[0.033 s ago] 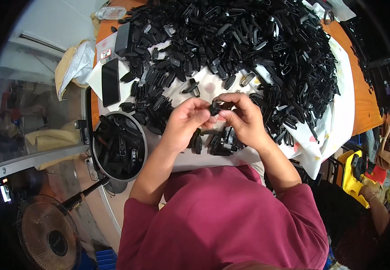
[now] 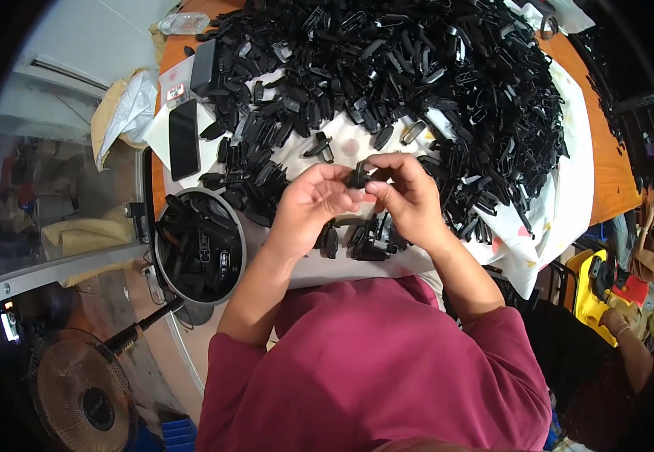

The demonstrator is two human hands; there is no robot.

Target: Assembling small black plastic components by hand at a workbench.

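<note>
Over the near middle of the table, a small black plastic part (image 2: pixel 358 178) sits between my two hands. My right hand (image 2: pixel 411 196) pinches it between thumb and index finger. From the other side, my left hand (image 2: pixel 313 197) closes on the same part with its fingertips; these partly cover it, so its exact shape is hard to make out. Below my hands lie several more black plastic pieces (image 2: pixel 372 238) on the white cloth. Just beyond them, a lone black piece (image 2: pixel 318 148) rests on the cloth.
A huge heap of black plastic pieces (image 2: pixel 417 60) covers the far table. At left are a phone (image 2: pixel 184 139), a clear plastic bottle (image 2: pixel 183 23) and a round bin (image 2: pixel 200 245) holding black parts. A fan (image 2: pixel 89 399) stands lower left. Another person's arm (image 2: pixel 632 346) shows at right.
The black part has turned slightly more upright between my fingers. My left thumb and fingers have shifted a little around it; the rest looks the same.
</note>
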